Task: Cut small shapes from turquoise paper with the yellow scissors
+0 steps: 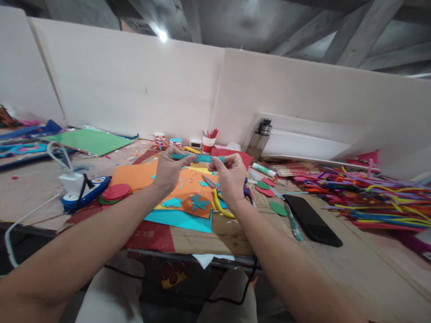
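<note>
My left hand and my right hand are raised above the table, each pinching one end of a narrow teal paper strip held level between them. Below the hands lie an orange paper sheet with teal cut-out shapes, a blue sheet under it, and scissors with yellow handles near my right wrist.
A black phone lies to the right, beside a large pile of coloured pipe cleaners. A glue stick, a water bottle and a cup stand behind. Red paper circles and a white charger sit left.
</note>
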The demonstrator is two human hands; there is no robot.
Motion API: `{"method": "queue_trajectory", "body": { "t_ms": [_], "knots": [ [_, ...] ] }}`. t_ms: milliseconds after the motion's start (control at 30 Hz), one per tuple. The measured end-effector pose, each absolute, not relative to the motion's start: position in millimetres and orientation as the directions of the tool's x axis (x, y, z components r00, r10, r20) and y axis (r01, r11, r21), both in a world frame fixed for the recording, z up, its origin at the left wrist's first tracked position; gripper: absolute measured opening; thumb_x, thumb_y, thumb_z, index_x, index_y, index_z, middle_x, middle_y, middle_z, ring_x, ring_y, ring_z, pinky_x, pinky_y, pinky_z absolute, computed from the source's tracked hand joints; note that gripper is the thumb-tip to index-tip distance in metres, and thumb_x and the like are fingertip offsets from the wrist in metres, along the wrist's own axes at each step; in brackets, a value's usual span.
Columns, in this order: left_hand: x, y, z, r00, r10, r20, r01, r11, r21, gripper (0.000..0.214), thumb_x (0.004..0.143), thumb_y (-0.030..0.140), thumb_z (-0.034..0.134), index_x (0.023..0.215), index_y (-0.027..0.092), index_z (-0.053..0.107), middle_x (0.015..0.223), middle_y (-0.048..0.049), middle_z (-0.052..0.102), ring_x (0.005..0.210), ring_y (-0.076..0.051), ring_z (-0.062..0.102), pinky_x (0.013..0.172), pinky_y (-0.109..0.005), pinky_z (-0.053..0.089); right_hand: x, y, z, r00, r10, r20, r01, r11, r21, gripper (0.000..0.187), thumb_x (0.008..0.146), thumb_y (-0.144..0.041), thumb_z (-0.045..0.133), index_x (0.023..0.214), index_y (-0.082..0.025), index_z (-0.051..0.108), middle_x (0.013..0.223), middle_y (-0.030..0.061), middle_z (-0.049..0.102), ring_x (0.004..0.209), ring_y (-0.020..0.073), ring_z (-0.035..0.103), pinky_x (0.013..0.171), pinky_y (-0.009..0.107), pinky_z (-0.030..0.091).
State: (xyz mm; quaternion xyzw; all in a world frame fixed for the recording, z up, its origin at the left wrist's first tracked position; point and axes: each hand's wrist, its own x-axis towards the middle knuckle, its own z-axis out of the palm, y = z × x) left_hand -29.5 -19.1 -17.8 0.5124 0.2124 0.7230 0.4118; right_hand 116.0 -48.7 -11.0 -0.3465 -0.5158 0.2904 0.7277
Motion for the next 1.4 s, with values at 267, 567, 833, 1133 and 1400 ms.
{"method": "queue_trajectory", "body": {
  "t_ms": [267, 567, 833, 1133, 1400],
  "knots": [
    [-29, -17, -19, -0.118, 0.830, 0.545, -0.398, -0.543, 0.740, 0.035, 0.058, 0.025, 0.084, 0.064, 0.018, 0.050, 0.060, 0.0032, 0.065, 0.061, -0.011, 0.062, 0.065, -0.026, 0.048, 116, -47, -8, 0.309, 0.784, 0.538, -0.095, 0.589, -0.803, 0.034, 0.071, -0.028, 0.072, 0.077, -0.023, 0.040, 0.052, -0.0108, 0.056, 0.046, 0.0100, 0.059, 0.049, 0.023, 0.050],
    [-33, -15, -17, -0.147, 0.869, 0.472, -0.395, -0.489, 0.778, 0.048, 0.054, 0.019, 0.084, 0.092, 0.020, 0.054, 0.072, 0.0038, 0.064, 0.059, -0.011, 0.061, 0.058, -0.024, 0.047, 117, -45, -9, 0.267, 0.796, 0.542, -0.138, 0.589, -0.796, 0.036, 0.072, -0.024, 0.071, 0.093, -0.023, 0.042, 0.056, -0.0118, 0.059, 0.050, 0.0105, 0.063, 0.053, 0.022, 0.051],
    [-34, -13, -13, -0.108, 0.913, 0.393, -0.464, -0.396, 0.792, 0.050, 0.052, 0.016, 0.085, 0.094, 0.018, 0.057, 0.067, 0.0041, 0.064, 0.056, -0.010, 0.062, 0.054, -0.021, 0.046, 120, -44, -10, 0.229, 0.805, 0.547, -0.111, 0.580, -0.807, 0.027, 0.074, -0.025, 0.069, 0.095, -0.020, 0.053, 0.063, -0.0077, 0.064, 0.057, 0.0120, 0.066, 0.058, 0.024, 0.054],
    [-45, -5, -17, 0.176, 0.919, 0.354, -0.575, -0.196, 0.795, 0.032, 0.060, 0.024, 0.084, 0.084, 0.015, 0.067, 0.076, -0.0037, 0.072, 0.072, -0.017, 0.071, 0.058, -0.022, 0.051, 131, -41, -8, 0.237, 0.787, 0.570, -0.099, 0.603, -0.791, 0.020, 0.073, -0.025, 0.070, 0.089, -0.021, 0.058, 0.069, -0.0057, 0.065, 0.059, 0.0107, 0.065, 0.063, 0.026, 0.055],
    [-43, -7, -14, 0.203, 0.924, 0.323, -0.597, -0.144, 0.789, 0.022, 0.067, 0.024, 0.080, 0.083, 0.015, 0.068, 0.082, -0.0065, 0.075, 0.077, -0.018, 0.072, 0.060, -0.021, 0.052, 132, -43, -9, 0.216, 0.694, 0.686, 0.012, 0.701, -0.713, 0.011, 0.077, -0.023, 0.068, 0.086, -0.023, 0.061, 0.072, -0.0045, 0.064, 0.065, 0.0114, 0.065, 0.066, 0.027, 0.054]
  ]
}}
